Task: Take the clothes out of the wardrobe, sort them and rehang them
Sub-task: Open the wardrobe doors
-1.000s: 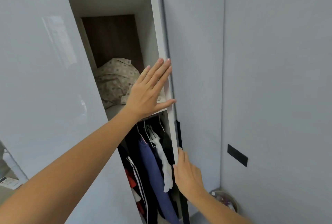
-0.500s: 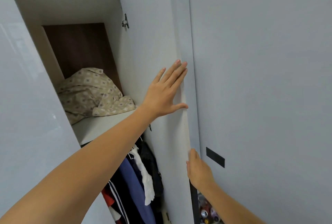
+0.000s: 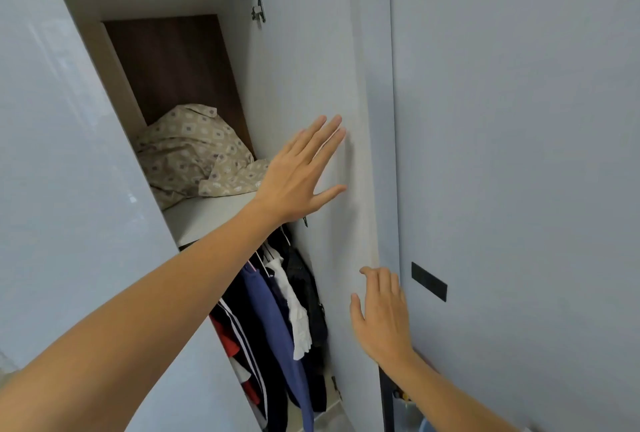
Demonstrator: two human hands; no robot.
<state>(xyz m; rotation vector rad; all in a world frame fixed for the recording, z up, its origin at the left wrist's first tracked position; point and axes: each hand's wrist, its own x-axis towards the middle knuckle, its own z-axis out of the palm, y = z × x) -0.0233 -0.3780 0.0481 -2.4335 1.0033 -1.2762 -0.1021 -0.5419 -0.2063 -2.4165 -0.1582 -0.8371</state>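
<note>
Hands flat on door, hanging clothes half hidden.

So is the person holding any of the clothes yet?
No, the left hand and right hand are both flat against the open wardrobe door, and the clothes hang untouched inside.

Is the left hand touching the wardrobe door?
Touching. The head view shows the left hand lying flat on the inner face of the open wardrobe door, straight fingers pressed against it.
</note>
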